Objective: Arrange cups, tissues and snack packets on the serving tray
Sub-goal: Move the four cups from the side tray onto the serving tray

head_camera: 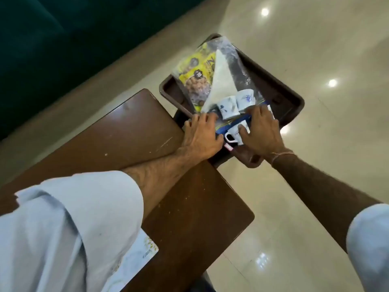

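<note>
A dark brown serving tray [280,91] sits just beyond the table's far corner. On it lie a yellow snack packet [195,74], a white triangular stack of tissues [219,81] in clear plastic, and two white cups with blue prints [227,107], [245,98]. A third cup [232,134] lies near the tray's front edge beside a blue packet [233,123]. My left hand [200,135] grips the packet's left end. My right hand [262,131] covers its right end, thumb against the third cup.
A brown wooden table [126,140] with scratches lies under my left forearm. A pale printed packet [139,256] rests near its front edge. Glossy cream floor tiles [315,49] spread to the right. A dark green sofa [52,39] fills the upper left.
</note>
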